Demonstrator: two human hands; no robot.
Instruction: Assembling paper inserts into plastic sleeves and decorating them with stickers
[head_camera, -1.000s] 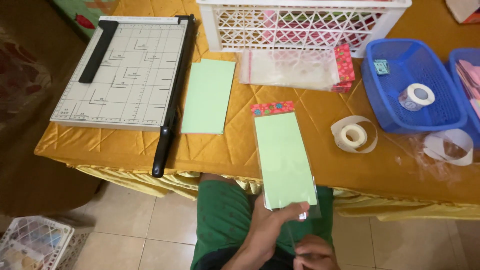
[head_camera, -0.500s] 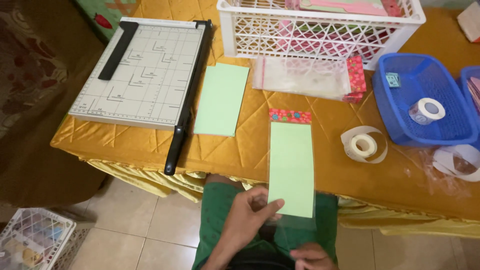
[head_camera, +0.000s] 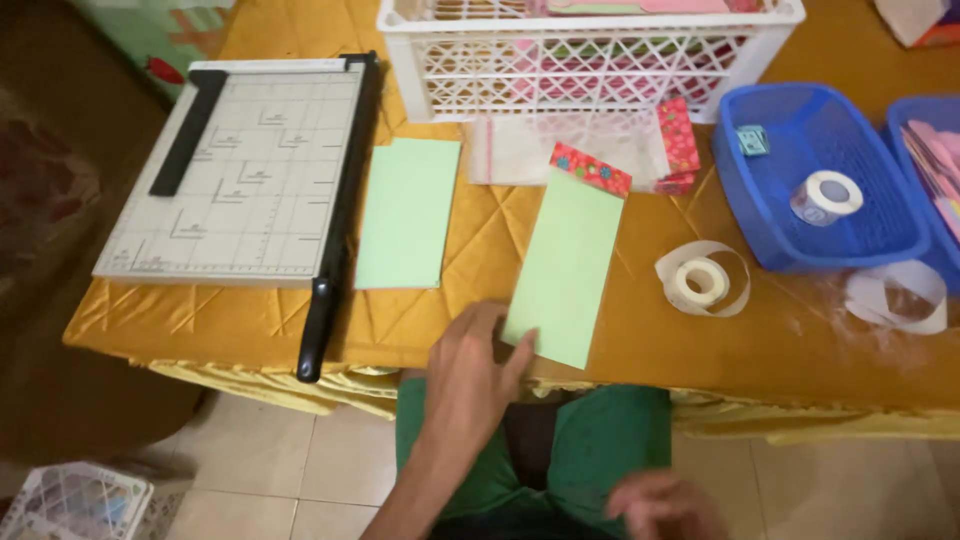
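My left hand (head_camera: 470, 385) reaches over the table's front edge and pinches the near left corner of a long light-green sheet (head_camera: 570, 270). The sheet has a red patterned strip (head_camera: 590, 168) along its far end. It lies tilted on the gold quilted tablecloth (head_camera: 650, 345). My right hand (head_camera: 660, 505) is low over my green-clad lap, blurred, and I cannot tell whether it holds anything. A second plain green sheet (head_camera: 408, 215) lies flat to the left, beside the paper cutter (head_camera: 240, 180).
A white lattice basket (head_camera: 590, 60) stands at the back with clear bags (head_camera: 560, 150) before it. A blue basket (head_camera: 800, 250) at the right holds a tape roll (head_camera: 828, 195). Another tape roll (head_camera: 700, 282) and a curled liner (head_camera: 895, 297) lie on the cloth. A white basket (head_camera: 70, 500) sits on the floor.
The green sheet with the red strip has moved farther onto the table and now lies tilted. My left hand followed it forward, and my right hand stayed low over my lap.
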